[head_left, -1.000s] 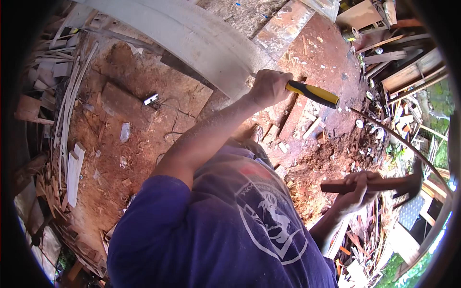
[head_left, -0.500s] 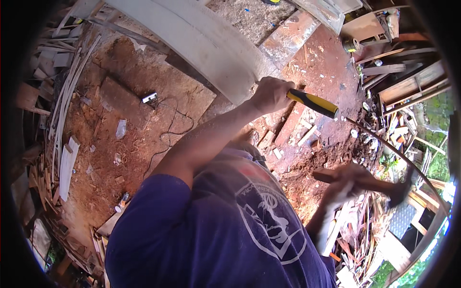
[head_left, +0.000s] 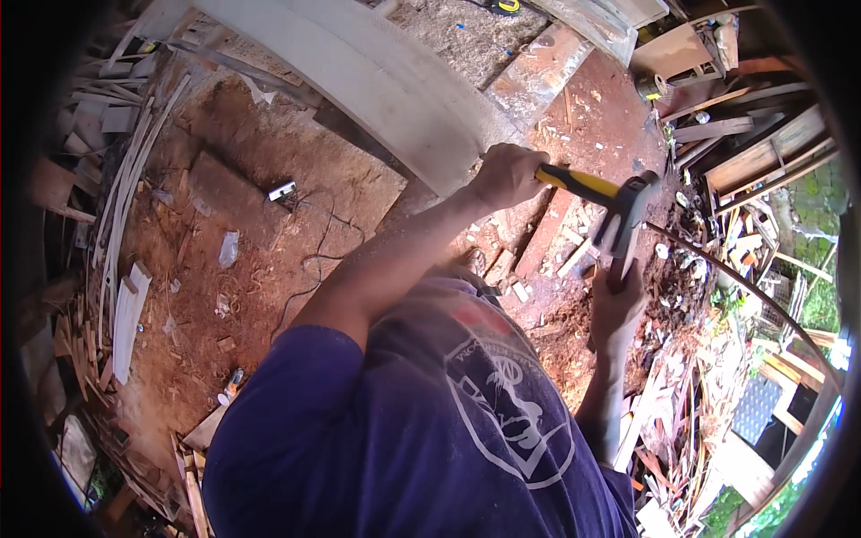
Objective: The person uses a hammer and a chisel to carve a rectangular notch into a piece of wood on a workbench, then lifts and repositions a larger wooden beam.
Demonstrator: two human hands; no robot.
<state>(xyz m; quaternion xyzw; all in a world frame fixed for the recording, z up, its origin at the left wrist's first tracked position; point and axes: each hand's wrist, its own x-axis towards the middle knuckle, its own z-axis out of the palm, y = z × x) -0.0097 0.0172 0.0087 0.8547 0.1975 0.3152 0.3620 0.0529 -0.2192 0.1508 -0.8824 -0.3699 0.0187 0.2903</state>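
the left hand point(head_left: 511, 175) was closed in a fist around a yellow-and-black-handled tool point(head_left: 574, 182), with most of the handle jutting out to the right. the grip sat well away from the butt, probably so that the tool could be steadied while its end was left bare and the fingers were kept out of the hammer's path. the fist was by the right end of a long pale board point(head_left: 395, 99); the tool's far end was hidden by the fist, so it was hard to tell whether it touched the wood.

the right hand point(head_left: 619, 296) gripped a hammer point(head_left: 635, 202) by its shaft, below and to the right of the left one. the hammer's head stood above the right fist, overlapping the handle's butt in this view; the shaft was held fairly upright in the picture, which seemed to bring the head level with the handle.

the yellow-and-black handle thus lay between the two hands, directly right of the left knuckles. beyond the arms, a dark cable point(head_left: 325, 257) lay looped on the reddish floor point(head_left: 193, 296), and a white slat point(head_left: 130, 318) lay farther left.
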